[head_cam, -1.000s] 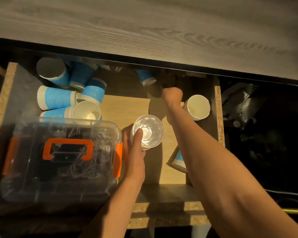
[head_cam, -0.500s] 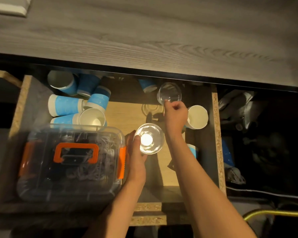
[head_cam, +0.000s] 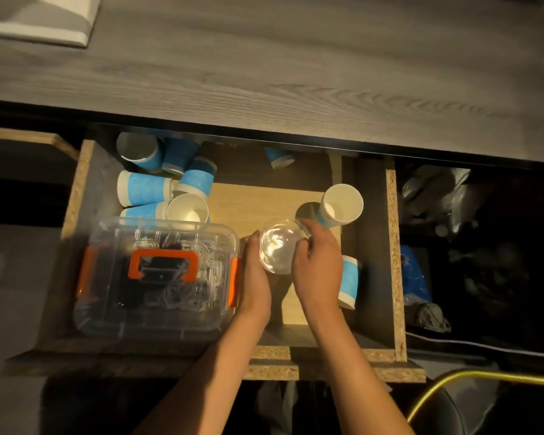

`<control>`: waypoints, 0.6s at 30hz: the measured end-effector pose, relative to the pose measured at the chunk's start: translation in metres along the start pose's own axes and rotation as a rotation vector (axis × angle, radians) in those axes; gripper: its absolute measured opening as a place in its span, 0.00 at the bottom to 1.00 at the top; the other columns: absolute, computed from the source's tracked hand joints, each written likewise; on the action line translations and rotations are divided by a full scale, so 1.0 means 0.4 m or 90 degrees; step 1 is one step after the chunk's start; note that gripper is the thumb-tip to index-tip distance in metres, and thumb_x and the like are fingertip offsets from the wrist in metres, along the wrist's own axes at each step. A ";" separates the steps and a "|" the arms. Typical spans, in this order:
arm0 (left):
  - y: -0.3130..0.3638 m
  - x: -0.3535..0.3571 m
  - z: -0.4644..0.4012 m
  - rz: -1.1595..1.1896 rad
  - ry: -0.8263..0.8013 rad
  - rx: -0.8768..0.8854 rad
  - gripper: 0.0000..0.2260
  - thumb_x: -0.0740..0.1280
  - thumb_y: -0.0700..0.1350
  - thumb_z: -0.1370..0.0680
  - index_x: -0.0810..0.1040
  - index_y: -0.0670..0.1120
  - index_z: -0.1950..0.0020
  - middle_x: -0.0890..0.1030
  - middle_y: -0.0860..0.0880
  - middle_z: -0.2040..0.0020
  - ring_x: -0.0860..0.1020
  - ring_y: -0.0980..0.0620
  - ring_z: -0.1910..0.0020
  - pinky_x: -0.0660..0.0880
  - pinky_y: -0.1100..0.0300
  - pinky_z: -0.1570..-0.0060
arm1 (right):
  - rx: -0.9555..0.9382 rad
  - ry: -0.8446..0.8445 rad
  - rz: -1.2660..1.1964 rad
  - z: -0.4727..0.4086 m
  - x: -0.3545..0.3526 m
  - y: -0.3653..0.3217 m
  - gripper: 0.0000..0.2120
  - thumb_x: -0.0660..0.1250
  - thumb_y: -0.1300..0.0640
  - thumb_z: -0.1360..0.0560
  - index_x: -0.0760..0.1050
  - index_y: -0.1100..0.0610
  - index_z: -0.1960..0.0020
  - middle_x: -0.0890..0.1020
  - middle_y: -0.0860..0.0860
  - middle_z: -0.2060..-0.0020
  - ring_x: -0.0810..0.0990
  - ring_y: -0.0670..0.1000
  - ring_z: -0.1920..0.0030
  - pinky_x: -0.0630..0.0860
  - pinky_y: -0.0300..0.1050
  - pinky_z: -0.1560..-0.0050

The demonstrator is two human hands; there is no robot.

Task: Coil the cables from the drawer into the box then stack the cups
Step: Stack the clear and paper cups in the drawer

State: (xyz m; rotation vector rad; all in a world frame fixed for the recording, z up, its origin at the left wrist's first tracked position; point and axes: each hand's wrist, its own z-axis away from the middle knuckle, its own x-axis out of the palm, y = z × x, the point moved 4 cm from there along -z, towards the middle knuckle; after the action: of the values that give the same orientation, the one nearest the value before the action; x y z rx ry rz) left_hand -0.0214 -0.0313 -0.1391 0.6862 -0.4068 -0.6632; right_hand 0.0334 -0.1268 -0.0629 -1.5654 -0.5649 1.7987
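In the open drawer (head_cam: 393, 246), both hands held one clear cup (head_cam: 278, 251): the left hand (head_cam: 255, 277) and the right hand (head_cam: 319, 266) each kept a grip around its sides. One closed box (head_cam: 157, 274) with cables (head_cam: 186, 277) stood just left. Eight blue paper cups (head_cam: 145, 188) were visible.

— What's the desk top (head_cam: 264, 64) made of?
— Grey wood grain, matt. The drawer (head_cam: 392, 246) is raw chipboard at its cut edges, rough and speckled.
— And the box (head_cam: 107, 309)?
— Clear glossy plastic, with an orange plastic handle (head_cam: 164, 262).
— The cups?
— Matt blue-and-white paper cups (head_cam: 145, 191); the clear cup (head_cam: 278, 249) is shiny plastic.
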 end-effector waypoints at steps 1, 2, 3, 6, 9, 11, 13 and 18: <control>-0.001 -0.004 -0.002 -0.006 0.008 -0.006 0.31 0.69 0.75 0.34 0.77 0.61 0.36 0.80 0.55 0.37 0.77 0.51 0.36 0.71 0.40 0.33 | -0.004 0.013 0.032 -0.001 0.010 0.003 0.16 0.59 0.58 0.19 0.75 0.52 0.33 0.78 0.49 0.40 0.75 0.48 0.40 0.70 0.39 0.45; 0.005 -0.008 0.005 -0.020 0.010 -0.004 0.33 0.68 0.77 0.36 0.76 0.64 0.35 0.78 0.57 0.36 0.75 0.53 0.35 0.70 0.41 0.32 | 0.000 0.025 0.052 -0.004 0.018 0.007 0.15 0.60 0.58 0.19 0.75 0.52 0.33 0.76 0.50 0.41 0.74 0.49 0.41 0.70 0.39 0.46; 0.013 -0.010 0.009 -0.036 0.002 -0.002 0.34 0.66 0.79 0.37 0.74 0.65 0.35 0.77 0.58 0.34 0.73 0.54 0.33 0.68 0.42 0.31 | 0.004 0.034 0.065 -0.008 0.023 0.012 0.15 0.62 0.57 0.20 0.75 0.52 0.34 0.75 0.51 0.41 0.74 0.49 0.41 0.71 0.40 0.45; 0.033 -0.001 0.017 -0.088 -0.073 0.013 0.35 0.62 0.80 0.36 0.70 0.68 0.32 0.72 0.60 0.30 0.68 0.55 0.29 0.64 0.39 0.29 | 0.002 0.035 0.072 -0.017 0.034 0.027 0.14 0.65 0.58 0.21 0.75 0.52 0.35 0.73 0.51 0.41 0.75 0.49 0.43 0.71 0.37 0.45; 0.052 0.017 0.027 -0.113 -0.112 0.031 0.24 0.62 0.76 0.35 0.74 0.72 0.41 0.75 0.67 0.40 0.72 0.61 0.36 0.68 0.41 0.31 | -0.010 0.040 0.060 -0.021 0.030 0.029 0.14 0.65 0.59 0.22 0.76 0.53 0.36 0.73 0.51 0.41 0.74 0.46 0.44 0.73 0.38 0.45; 0.058 0.021 0.021 -0.126 -0.100 0.057 0.16 0.61 0.73 0.33 0.76 0.72 0.48 0.78 0.65 0.46 0.75 0.59 0.40 0.71 0.41 0.33 | -0.011 0.054 0.047 -0.022 0.025 0.030 0.12 0.64 0.56 0.22 0.76 0.54 0.39 0.74 0.51 0.40 0.74 0.47 0.44 0.76 0.43 0.46; 0.057 0.024 0.012 -0.163 -0.088 0.092 0.17 0.58 0.71 0.28 0.77 0.69 0.45 0.79 0.61 0.45 0.76 0.55 0.39 0.72 0.42 0.34 | -0.004 0.046 0.040 -0.026 0.032 0.035 0.12 0.61 0.51 0.20 0.74 0.52 0.38 0.76 0.49 0.41 0.77 0.49 0.44 0.78 0.45 0.48; 0.055 0.036 -0.007 -0.278 -0.088 0.199 0.20 0.50 0.60 0.16 0.74 0.56 0.33 0.79 0.55 0.42 0.77 0.58 0.41 0.74 0.53 0.37 | -0.040 0.011 0.050 -0.041 0.074 0.037 0.17 0.51 0.47 0.16 0.72 0.50 0.35 0.80 0.49 0.44 0.80 0.48 0.46 0.80 0.45 0.49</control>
State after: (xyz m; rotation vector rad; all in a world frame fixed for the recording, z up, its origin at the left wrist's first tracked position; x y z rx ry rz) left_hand -0.0001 -0.0272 -0.1238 1.0448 -0.4995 -1.0782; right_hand 0.0451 -0.1169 -0.0967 -1.6659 -0.5633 1.8395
